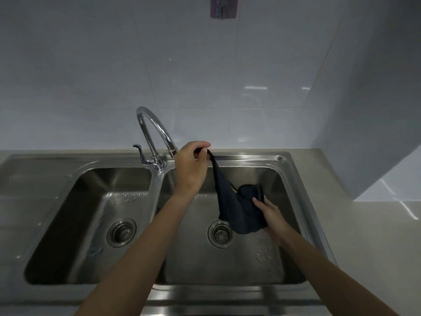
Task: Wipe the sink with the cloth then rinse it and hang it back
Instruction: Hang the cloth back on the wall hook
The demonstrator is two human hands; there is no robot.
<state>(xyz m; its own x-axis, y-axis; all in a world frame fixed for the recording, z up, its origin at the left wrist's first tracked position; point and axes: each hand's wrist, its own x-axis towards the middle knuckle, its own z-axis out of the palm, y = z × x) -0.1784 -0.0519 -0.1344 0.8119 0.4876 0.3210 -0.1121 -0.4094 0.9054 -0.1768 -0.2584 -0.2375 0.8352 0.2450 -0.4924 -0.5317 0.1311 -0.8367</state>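
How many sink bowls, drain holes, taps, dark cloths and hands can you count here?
Sink bowls: 2, left bowl and right bowl
Drains: 2, left drain and right drain
Tap: 1
Dark cloth: 1
Hands: 2, left hand and right hand
Total: 8

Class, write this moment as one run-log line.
left hand: pinches cloth corner, raised | right hand: holds cloth lower end | place: over right basin | faucet: no stream visible
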